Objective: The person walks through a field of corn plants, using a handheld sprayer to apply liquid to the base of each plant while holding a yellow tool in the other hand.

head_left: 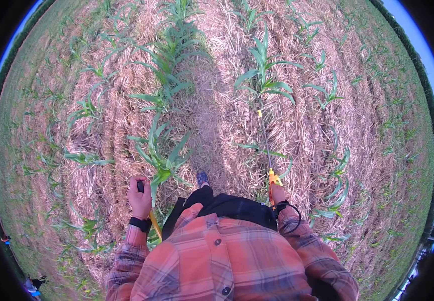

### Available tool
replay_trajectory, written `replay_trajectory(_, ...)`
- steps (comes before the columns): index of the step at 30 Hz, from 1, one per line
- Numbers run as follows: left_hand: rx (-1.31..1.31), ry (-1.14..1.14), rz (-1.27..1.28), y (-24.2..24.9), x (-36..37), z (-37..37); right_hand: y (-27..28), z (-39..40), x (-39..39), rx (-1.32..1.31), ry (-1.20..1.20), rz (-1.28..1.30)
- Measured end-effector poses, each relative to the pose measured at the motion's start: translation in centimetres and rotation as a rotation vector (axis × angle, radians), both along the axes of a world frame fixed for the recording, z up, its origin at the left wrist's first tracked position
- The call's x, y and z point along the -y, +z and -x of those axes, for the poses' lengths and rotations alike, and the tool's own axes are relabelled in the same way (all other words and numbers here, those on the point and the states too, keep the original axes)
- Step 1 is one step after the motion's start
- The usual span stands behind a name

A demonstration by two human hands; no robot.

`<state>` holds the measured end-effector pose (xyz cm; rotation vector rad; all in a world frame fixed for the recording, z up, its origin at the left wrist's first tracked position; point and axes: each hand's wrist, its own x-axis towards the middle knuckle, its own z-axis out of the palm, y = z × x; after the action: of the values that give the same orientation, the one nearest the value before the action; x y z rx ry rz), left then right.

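Observation:
My right hand [277,193] is closed round the yellow trigger handle of a spray wand [266,143]. The wand's thin tube points forward and ends in a yellow nozzle [259,113], just short of a leafy green maize plant [263,83]. A dark hose [296,223] loops by my right wrist. On the other side, my left hand [140,196] is wrapped round the black grip of a yellow lever [154,225], whose lower end goes out of sight beside my body. Close to the left hand grows another maize plant [162,163].
Rows of young maize run ahead on both sides, with dry straw [302,120] over the soil. A bare strip of ground [208,115] lies between two rows. My shoe [202,178] is on it. At the far lower left edge are people [33,287], small and blurred.

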<state>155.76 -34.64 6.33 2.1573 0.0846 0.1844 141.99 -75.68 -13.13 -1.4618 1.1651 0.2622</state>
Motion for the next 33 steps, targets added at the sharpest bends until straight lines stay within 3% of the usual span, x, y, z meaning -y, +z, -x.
replay_trajectory(3, -0.137, 0.065, 0.165, 0.3, -1.0, -2.0, -1.1, -2.7, -1.5, 0.022, 0.064, -0.055)
replay_trajectory(5, -0.215, 0.109, 0.284, 0.1, -2.0, -3.1, -1.7, -4.6, -2.6, -0.009, 0.315, 0.044)
replay_trajectory(6, -0.166, 0.095, 0.225, -0.4, -2.6, -3.7, 2.4, -6.3, -4.0, -0.038, 0.505, 0.191)
replay_trajectory(7, -0.118, 0.081, 0.167, -1.0, -3.1, -4.2, 2.2, -7.1, -4.3, -0.040, 0.507, 0.193)
replay_trajectory(9, -0.121, 0.088, 0.188, -2.5, -3.8, -5.1, 1.5, -8.8, -4.8, -0.029, 0.780, 0.243)
replay_trajectory(10, -0.123, 0.093, 0.205, -3.0, -4.1, -5.5, 4.0, -10.2, -5.9, -0.075, 0.810, 0.188)
replay_trajectory(17, -0.263, 0.152, 0.364, -1.0, -3.2, -8.0, 4.9, -14.1, -7.2, -0.073, 1.043, 0.136)
replay_trajectory(23, -0.132, 0.183, 0.216, -1.5, -2.6, -10.7, -0.3, -17.0, -5.1, 0.024, 1.022, 0.123)
replay_trajectory(27, -0.098, 0.248, 0.209, -0.5, -0.7, -14.1, 1.1, -22.0, -2.4, 0.068, 0.978, 0.228)
replay_trajectory(29, -0.129, 0.196, 0.167, -0.2, 1.0, -16.4, -1.2, -24.0, -0.1, 0.162, 0.915, 0.221)
replay_trajectory(31, -0.106, 0.147, 0.155, 0.1, 2.9, -18.6, 2.4, -25.9, 1.5, 0.005, 0.661, 0.081)
replay_trajectory(32, -0.110, 0.156, 0.178, -0.1, 3.6, -19.5, 0.7, -26.1, 2.8, 0.045, 0.491, -0.004)
replay_trajectory(33, -0.116, 0.168, 0.204, -0.3, 4.4, -20.3, 0.6, -26.7, 4.1, 0.042, 0.472, 0.001)
